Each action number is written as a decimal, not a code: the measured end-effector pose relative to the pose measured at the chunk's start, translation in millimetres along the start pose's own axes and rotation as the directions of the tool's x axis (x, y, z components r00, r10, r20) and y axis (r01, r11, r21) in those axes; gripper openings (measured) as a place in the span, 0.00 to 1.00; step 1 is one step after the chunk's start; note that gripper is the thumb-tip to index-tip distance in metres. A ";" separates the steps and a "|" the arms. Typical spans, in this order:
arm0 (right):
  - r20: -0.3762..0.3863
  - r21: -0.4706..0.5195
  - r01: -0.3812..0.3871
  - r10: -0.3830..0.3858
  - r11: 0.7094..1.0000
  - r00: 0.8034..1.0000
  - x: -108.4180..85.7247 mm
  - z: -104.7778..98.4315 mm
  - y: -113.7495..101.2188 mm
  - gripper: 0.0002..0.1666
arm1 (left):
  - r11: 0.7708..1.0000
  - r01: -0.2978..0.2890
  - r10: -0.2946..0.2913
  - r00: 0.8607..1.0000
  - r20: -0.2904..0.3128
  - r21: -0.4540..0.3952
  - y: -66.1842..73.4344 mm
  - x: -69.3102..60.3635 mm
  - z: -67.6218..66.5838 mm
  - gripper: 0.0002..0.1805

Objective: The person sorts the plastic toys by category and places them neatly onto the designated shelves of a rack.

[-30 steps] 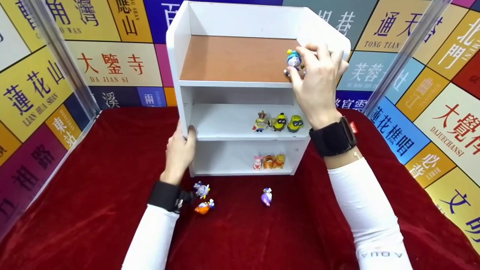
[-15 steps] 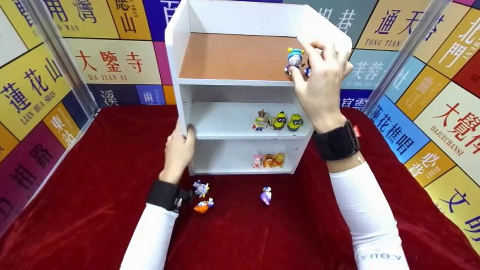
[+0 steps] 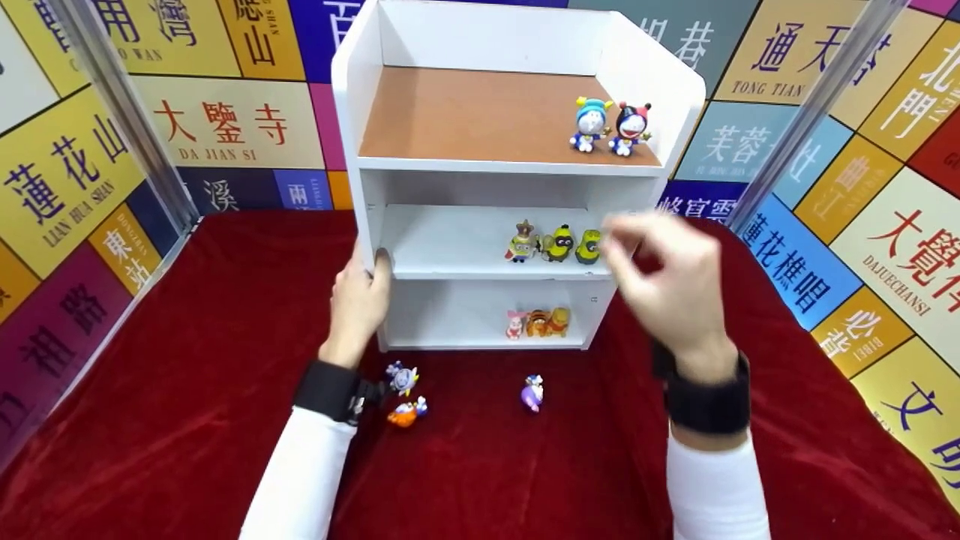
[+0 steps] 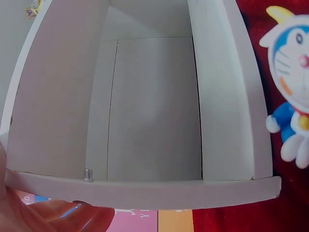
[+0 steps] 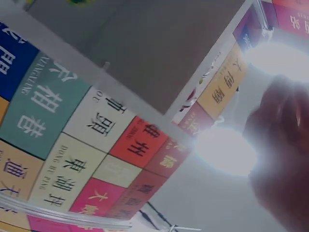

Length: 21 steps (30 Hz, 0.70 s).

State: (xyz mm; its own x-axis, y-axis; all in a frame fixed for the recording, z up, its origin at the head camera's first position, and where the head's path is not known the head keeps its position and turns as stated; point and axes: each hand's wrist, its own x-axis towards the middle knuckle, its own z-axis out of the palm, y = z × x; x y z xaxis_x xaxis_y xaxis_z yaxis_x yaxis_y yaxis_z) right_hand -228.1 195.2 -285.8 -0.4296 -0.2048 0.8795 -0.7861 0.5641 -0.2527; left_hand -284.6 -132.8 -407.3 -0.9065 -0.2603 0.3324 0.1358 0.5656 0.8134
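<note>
My left hand (image 3: 361, 300) grips the left side panel of a white three-tier shelf (image 3: 510, 166), thumb at the front; fingers (image 4: 72, 215) show past the panel edge in the left wrist view. Blurred in the head view, my right hand (image 3: 671, 281) hangs loosely curled in front of the shelf's right side, with nothing visible in it. On the brown top tier stand a figurine with a blue hat (image 3: 591, 125) and one with a black and red hat (image 3: 630, 129), side by side at the right.
Minion figurines (image 3: 557, 243) line the middle tier's right side. Piglet (image 3: 514, 325), Tigger (image 3: 537, 323) and Pooh (image 3: 558, 322) figurines stand below. On the red cloth (image 3: 480, 465) lie a grey-blue figurine (image 3: 403, 379), an orange one (image 3: 406, 413) and a purple one (image 3: 532, 394).
My right hand has let go of the figurine with the black and red hat and moved down from the top tier. My left hand stays on the panel.
</note>
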 end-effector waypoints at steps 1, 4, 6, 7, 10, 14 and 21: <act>0.071 0.004 0.028 -0.029 1.000 0.997 -8.2 -0.5 3.7 0.08 | 1.000 0.001 -0.001 1.000 0.002 0.001 -0.1 -0.5 0.5 0.26; 0.296 -0.001 0.092 -0.088 0.996 0.951 -28.7 2.0 17.0 0.09 | 1.000 -0.001 0.001 1.000 0.004 0.009 -0.1 -1.6 1.7 0.27; 0.416 0.007 0.100 -0.094 0.995 0.905 -37.0 7.3 24.1 0.08 | 1.000 -0.005 0.005 1.000 0.012 0.007 0.1 -2.1 1.6 0.28; 0.464 0.006 0.100 -0.092 0.995 0.881 -39.7 10.6 26.5 0.08 | 1.000 -0.008 0.008 1.000 0.014 0.006 -0.2 -2.2 1.4 0.28; 0.577 0.009 0.078 -0.069 0.997 0.814 -43.3 21.6 28.6 0.05 | 1.000 -0.011 0.011 1.000 0.015 0.004 0.0 -2.8 -0.1 0.28; 0.734 -0.007 0.019 -0.008 1.000 0.679 -44.7 36.2 27.2 0.08 | 1.000 -0.012 0.012 1.000 0.005 0.000 0.5 -1.5 -1.9 0.25; 0.919 -0.272 -0.102 0.290 0.957 0.266 -61.8 72.4 28.1 0.24 | 1.000 -0.009 0.009 1.000 0.001 0.005 1.0 0.2 -0.3 0.23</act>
State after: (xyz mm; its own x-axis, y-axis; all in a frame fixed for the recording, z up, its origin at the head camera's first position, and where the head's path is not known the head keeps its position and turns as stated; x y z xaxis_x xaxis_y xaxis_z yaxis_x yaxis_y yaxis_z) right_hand -255.8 165.8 -376.4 -0.7505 -0.6264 -0.2106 -0.5873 0.7783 -0.2222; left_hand -284.5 -132.6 -406.3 -0.9055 -0.2549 0.3392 0.1417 0.5718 0.8080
